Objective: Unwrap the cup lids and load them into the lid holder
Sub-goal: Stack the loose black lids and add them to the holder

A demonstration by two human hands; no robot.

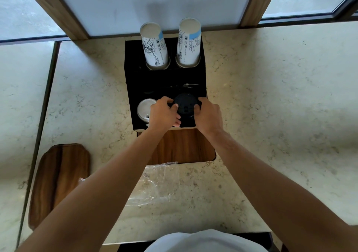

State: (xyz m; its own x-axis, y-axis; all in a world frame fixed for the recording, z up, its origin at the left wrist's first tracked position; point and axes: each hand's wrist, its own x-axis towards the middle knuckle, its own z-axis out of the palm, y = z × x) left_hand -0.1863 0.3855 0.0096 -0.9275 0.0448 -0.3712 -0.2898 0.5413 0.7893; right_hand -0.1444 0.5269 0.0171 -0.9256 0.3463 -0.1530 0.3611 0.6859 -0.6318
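Observation:
A stack of black cup lids stands in the front right slot of the black lid holder. My left hand grips the stack from the left and my right hand grips it from the right, fingers curled round its rim. A stack of white lids fills the front left slot, just left of my left hand. A crumpled clear plastic wrapper lies on the marble counter between my forearms.
Two stacks of printed paper cups rise from the holder's back slots. A wooden board lies at the near left. A wooden panel is set into the counter below the holder. Windows run along the back.

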